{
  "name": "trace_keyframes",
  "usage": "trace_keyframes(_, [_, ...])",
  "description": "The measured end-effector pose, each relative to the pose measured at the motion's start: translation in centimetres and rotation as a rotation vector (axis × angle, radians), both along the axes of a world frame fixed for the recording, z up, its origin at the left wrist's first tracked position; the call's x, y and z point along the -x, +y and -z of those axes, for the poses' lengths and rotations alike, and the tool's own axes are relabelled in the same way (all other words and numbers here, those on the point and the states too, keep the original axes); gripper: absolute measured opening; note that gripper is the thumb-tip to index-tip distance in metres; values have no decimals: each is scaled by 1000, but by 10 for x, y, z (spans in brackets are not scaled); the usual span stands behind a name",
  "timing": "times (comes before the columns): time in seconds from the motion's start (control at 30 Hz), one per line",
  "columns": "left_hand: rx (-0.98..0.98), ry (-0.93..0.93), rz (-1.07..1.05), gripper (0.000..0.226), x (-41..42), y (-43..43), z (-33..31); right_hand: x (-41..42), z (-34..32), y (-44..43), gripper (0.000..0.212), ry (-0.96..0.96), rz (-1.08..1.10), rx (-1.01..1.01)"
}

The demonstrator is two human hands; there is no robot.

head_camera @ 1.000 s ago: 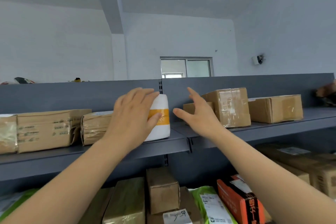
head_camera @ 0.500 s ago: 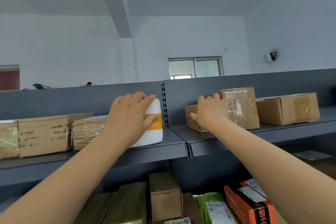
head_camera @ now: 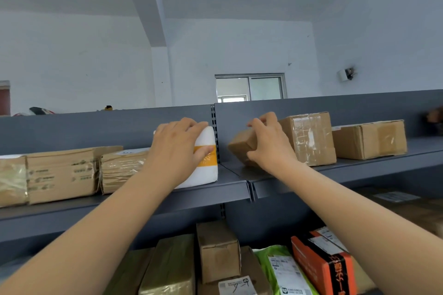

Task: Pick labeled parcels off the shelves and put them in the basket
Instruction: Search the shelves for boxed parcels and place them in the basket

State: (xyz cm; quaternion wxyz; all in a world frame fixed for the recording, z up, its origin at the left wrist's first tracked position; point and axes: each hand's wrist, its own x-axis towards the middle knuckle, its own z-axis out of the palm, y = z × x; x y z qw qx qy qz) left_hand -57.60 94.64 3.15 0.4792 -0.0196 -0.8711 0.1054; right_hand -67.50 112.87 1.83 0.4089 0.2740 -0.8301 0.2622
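A white parcel with an orange band (head_camera: 208, 170) stands on the upper grey shelf (head_camera: 237, 187). My left hand (head_camera: 177, 153) grips it, fingers curled over its top and thumb across the band. Right of the shelf's upright, my right hand (head_camera: 268, 143) grips a small brown cardboard box (head_camera: 241, 143), which is tilted with its near end raised off the shelf. The far side of that box is hidden behind my hand. No basket is in view.
A taped box (head_camera: 311, 137) and a wider box (head_camera: 370, 139) stand right of my right hand. Flat brown parcels (head_camera: 62, 172) lie left of the white one. The lower shelf holds several parcels, including a green bag (head_camera: 285, 270) and an orange-black box (head_camera: 326, 268).
My right hand reached the small brown box, closed on it and tipped it up toward me. My left hand kept its hold on the white parcel.
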Motion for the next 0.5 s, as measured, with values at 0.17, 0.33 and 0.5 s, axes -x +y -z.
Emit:
trace_keyframes(0.17, [18,17,34,51,-1,-2,1,-38,25,10,74,209,-165,-70])
trace_keyframes(0.33, [106,146,144,40,-7,8,14,-55,48,25,81,101,-281,-7])
trace_keyframes(0.5, [99,127,321,31,-15,35,30,-59,39,21,98,-138,-58,349])
